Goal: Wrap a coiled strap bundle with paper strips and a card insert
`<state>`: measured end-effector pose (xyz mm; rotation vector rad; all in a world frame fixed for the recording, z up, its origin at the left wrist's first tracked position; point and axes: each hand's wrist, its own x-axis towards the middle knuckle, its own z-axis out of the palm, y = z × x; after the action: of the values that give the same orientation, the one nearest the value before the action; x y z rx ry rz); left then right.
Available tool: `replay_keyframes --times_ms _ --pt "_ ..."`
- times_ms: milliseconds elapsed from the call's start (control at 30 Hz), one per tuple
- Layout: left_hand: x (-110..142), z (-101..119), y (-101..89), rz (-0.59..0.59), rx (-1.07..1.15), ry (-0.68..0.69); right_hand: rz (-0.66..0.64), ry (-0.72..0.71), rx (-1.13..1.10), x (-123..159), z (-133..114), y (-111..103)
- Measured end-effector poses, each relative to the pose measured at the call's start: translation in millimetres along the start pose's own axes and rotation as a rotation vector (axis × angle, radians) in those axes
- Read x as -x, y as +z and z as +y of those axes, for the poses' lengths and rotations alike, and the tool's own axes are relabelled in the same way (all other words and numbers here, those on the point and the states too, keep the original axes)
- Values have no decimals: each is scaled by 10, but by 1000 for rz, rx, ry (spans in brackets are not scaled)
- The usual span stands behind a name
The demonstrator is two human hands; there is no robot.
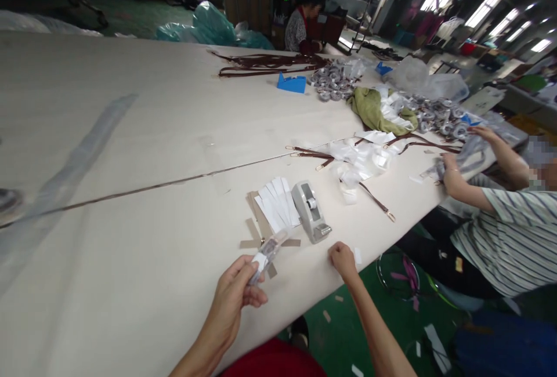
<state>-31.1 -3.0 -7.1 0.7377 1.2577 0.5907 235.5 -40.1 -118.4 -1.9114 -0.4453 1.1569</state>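
My left hand [235, 293] is closed on a clear plastic packet [270, 247], thumb on top near its white end; its contents are too blurred to name. Just beyond the packet lie fanned white paper slips [275, 203] and crossed brown strips [249, 243]. A grey tape dispenser [308, 209] stands to the right of the slips. My right hand [342, 260] rests near the table's front edge, below the dispenser, with its fingers curled in. Whatever those fingers may hold is hidden. Beside its wrist is a small white piece [357, 256].
Brown straps with metal clips [304, 152] and crumpled clear bags [365, 156] lie farther right. Behind are a green cloth [368, 109], a blue dispenser [291, 83] and coiled packets [333, 81]. A co-worker in a striped shirt [517, 238] handles plastic at right; another person [300, 23] sits behind.
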Motion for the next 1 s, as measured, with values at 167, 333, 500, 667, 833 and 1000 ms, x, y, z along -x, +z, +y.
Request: replay_keyframes --times_ms 167,333,500,667,833,1000 --pt "29 29 129 -32 -58 84 -226 -83 -113 607 -352 85" --pt "53 41 271 -89 -193 158 -519 -216 -199 1119 -881 292" --pt "63 -20 334 -108 -296 258 -529 -240 -149 1174 -860 440" --pt "100 -112 331 -92 -411 391 -482 -195 -104 1142 -754 458" --pt "133 -170 348 -56 -510 485 -481 -132 -124 1157 -719 432" --pt "187 -180 402 -115 -446 431 -481 -53 -247 1183 -637 384"
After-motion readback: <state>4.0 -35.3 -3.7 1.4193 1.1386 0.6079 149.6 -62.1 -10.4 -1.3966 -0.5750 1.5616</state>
